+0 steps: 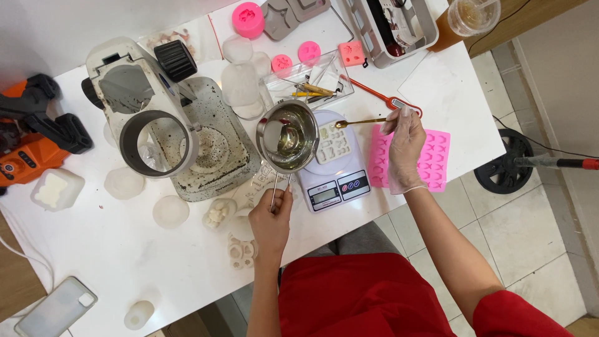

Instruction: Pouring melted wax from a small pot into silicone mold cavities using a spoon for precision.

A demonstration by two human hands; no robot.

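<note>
Steel melting pot (288,135) with clear liquid, near worktop (125,249) front edge: rigid, spillable. Left hand (271,219) fingers clamped on handle; gloved right hand (405,146) pinching gold spoon (359,122).

A white table (118,249) fills most of the view, in bright even light. To the right, the floor (530,231) has pale square tiles, with brown wood flooring (15,274) at the left edge

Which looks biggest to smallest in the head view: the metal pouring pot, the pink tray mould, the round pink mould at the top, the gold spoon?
1. Pink tray mould, partly hidden under the gloved right hand.
2. Metal pouring pot, held by the left hand; raised nearer the camera, so first place is unsure.
3. Round pink mould.
4. Gold spoon.
</note>
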